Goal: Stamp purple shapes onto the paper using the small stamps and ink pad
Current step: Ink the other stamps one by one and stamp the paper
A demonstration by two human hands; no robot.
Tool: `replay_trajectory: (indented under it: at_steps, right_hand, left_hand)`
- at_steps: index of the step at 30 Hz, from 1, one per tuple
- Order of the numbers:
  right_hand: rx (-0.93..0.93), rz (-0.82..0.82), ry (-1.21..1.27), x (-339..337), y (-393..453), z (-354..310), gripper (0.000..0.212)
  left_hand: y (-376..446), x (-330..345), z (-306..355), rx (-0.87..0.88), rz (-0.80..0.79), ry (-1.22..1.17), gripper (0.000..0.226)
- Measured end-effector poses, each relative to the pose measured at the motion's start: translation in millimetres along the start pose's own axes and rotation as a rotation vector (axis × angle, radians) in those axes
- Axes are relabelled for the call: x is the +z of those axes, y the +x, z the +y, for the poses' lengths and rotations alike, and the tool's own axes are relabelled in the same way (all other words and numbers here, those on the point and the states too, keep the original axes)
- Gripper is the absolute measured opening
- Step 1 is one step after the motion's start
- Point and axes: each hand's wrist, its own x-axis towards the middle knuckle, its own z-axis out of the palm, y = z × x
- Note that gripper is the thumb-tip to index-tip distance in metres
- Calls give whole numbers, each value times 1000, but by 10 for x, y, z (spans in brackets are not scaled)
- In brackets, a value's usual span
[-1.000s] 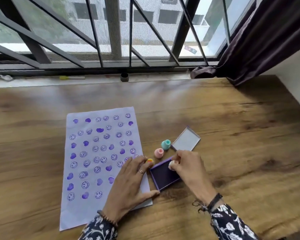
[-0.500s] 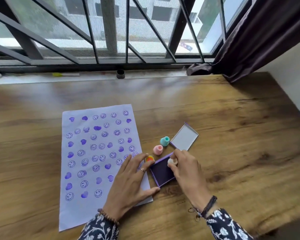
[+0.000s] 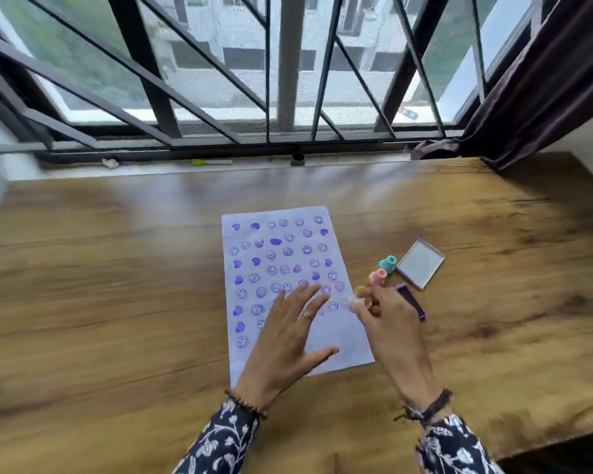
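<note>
white stamp over the paper's right edge

my left hand (image 3: 288,340) lies flat on the paper (image 3: 250,295), fingers spread wide and thumb out to the side, holding nothing, just pressing the sheet to the wooden table (image 3: 117,302). a ring shows on one finger. my right hand (image 3: 387,323) pinches a small white stamp (image 3: 358,302) between thumb and fingertips, right at the sheet's right edge; the picture is blurred there, so i cannot tell if the stamp touches the paper. rows of purple hearts and smiley faces cover the upper and left parts of the sheet. the ink pad (image 3: 412,301) sits just behind my right hand, mostly hidden by it. its lid (image 3: 421,263) lies open, farther back. a teal stamp (image 3: 388,264), a pink stamp (image 3: 378,277) and a yellow stamp (image 3: 360,290) stand in a line between paper and lid.
</note>
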Motion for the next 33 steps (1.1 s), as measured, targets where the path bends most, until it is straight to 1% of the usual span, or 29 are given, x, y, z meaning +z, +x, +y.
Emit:
replay_trajectory:
  at_steps: [2, 4, 6, 9, 13, 17, 21, 24, 26, 28, 30, 33]
  right_hand:
    - [-57, -46, 44, 225, -274, -167, 10]
    - [-77, -85, -1, 406, -477, -256, 18]
    - [-76, -104, -70, 508, -575, -287, 19]
    - [-97, -126, -119, 574, -620, -318, 18]
    - [-77, -116, -212, 614, -620, -330, 22]
    - [-49, -118, -272, 655, -561, -339, 20]
    - [-27, -209, -359, 679, -386, -393, 19]
    - [-11, -266, -324, 631, -282, -400, 6]
    - [7, -325, -345, 602, -204, -402, 15]
    - [29, -380, -366, 586, -112, -413, 9]
    - [65, -409, -318, 570, -53, -424, 3]
    - [81, -446, -265, 528, -21, -435, 5]
  left_hand:
    - [-233, -163, -233, -46, -6, 54, 78]
    - [-409, -286, -438, -105, -32, 81, 82]
    - [-523, -341, -564, -153, -58, 90, 85]
    - [-606, -331, -618, -179, -70, 110, 86]
    - [-613, -308, -599, -209, -30, 109, 82]
    - [-616, -296, -619, -211, -26, 118, 82]
    - [-617, -291, -644, -213, -49, 108, 81]
    - [-617, -293, -658, -221, -60, 99, 82]
    - [-617, -290, -662, -223, -72, 109, 81]
    - [-622, -292, -668, -227, -80, 110, 80]
    - [-621, -289, -676, -229, -81, 108, 80]
    - [-632, -282, -687, -231, -89, 107, 81]
